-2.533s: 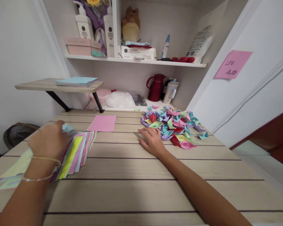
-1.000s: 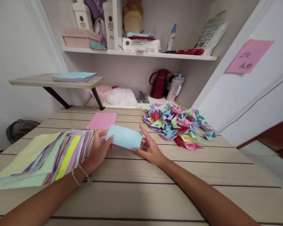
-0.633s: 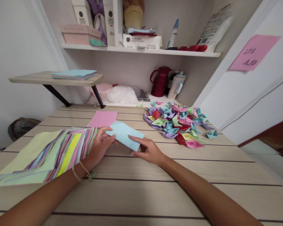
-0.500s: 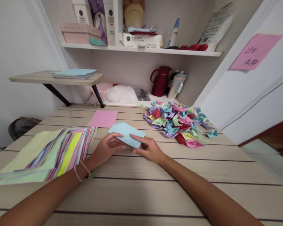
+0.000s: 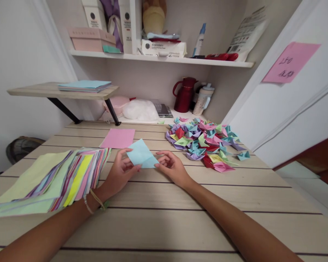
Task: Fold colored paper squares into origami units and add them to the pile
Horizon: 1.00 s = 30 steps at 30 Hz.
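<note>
A light blue folded paper (image 5: 141,156) is held just above the wooden table (image 5: 164,225) between both hands. My left hand (image 5: 119,174) pinches its left lower edge with thumb and fingers. My right hand (image 5: 171,167) grips its right corner, fingers curled. A fanned stack of coloured paper sheets (image 5: 53,178) lies to the left of my left wrist. A heap of small folded paper shapes (image 5: 203,142) in many colours lies to the right, beyond my right hand.
A single pink sheet (image 5: 118,138) lies flat behind the hands. A small raised shelf (image 5: 58,91) carries more paper. A red jug (image 5: 183,94) and a white cup (image 5: 202,100) stand at the back. A white door (image 5: 289,105) with a pink note (image 5: 291,62) closes the right side.
My left hand took a blue sheet from the stack and brought it to the middle. Both hands folded it; it went from a long rectangle to a smaller, pointed shape.
</note>
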{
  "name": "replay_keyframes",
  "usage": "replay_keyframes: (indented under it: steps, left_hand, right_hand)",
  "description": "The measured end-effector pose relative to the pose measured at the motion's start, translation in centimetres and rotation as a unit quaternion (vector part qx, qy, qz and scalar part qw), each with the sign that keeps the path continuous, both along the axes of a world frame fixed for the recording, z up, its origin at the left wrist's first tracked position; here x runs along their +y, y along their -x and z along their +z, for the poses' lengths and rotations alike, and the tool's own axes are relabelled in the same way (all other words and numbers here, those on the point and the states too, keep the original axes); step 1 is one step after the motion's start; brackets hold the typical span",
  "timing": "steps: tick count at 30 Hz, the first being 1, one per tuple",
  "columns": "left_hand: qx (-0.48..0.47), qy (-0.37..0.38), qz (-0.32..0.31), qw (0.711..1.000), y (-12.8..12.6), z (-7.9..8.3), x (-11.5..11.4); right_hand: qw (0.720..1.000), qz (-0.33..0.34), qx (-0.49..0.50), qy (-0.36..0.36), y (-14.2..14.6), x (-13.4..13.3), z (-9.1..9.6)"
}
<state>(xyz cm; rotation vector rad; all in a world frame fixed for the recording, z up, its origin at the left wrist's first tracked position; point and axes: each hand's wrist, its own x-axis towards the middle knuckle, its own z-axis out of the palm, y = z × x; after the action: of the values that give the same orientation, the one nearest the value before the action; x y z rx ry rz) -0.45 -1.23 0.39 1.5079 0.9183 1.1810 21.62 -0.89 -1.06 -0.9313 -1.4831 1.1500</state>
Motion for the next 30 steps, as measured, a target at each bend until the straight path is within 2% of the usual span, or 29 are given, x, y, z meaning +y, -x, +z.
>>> replay_keyframes:
  steps: [3, 5, 9, 12, 14, 17, 21, 24, 28, 30]
  left_hand:
    - [-0.039, 0.011, 0.013, 0.999, -0.2, 0.4, 0.0]
    - [-0.038, 0.016, 0.013, 0.999, -0.2, 0.5, 0.1]
    - [0.041, 0.053, -0.058, 0.996, 0.2, 0.3, 0.1]
    - [0.046, 0.075, -0.099, 0.991, 0.2, 0.3, -0.1]
    - [0.047, 0.057, -0.08, 0.994, 0.1, 0.5, -0.3]
    - [0.069, 0.022, -0.016, 0.997, 0.2, 1.1, -0.4]
    - [0.061, 0.033, 0.045, 0.997, 0.4, 1.7, -0.4]
    - [0.057, 0.042, 0.063, 0.996, 0.3, 1.6, -0.4]
    - [0.012, 0.05, -0.009, 0.999, -0.1, 0.5, -0.5]
    - [0.004, 0.05, -0.046, 0.998, -0.3, 0.1, -0.7]
  right_hand:
    - [0.999, 0.017, -0.031, 0.021, 0.0, 0.0, -0.2]
    - [0.998, 0.005, -0.068, 0.015, -0.1, 0.0, -0.2]
    - [0.994, -0.009, -0.097, -0.059, -0.3, 0.0, 0.0]
    - [0.989, -0.005, -0.099, -0.108, -0.4, 0.0, 0.3]
    - [0.986, -0.008, -0.118, -0.119, -0.4, 0.0, 0.5]
    - [0.983, 0.004, -0.144, -0.114, -0.3, -0.2, 0.4]
    - [0.981, 0.035, -0.154, -0.11, -0.2, -0.5, 0.0]
    - [0.976, 0.081, -0.148, -0.138, -0.2, -0.6, 0.1]
    - [0.952, 0.113, -0.201, -0.203, -0.3, -0.6, 0.6]
    - [0.953, 0.104, -0.192, -0.211, -0.3, -0.6, 0.9]
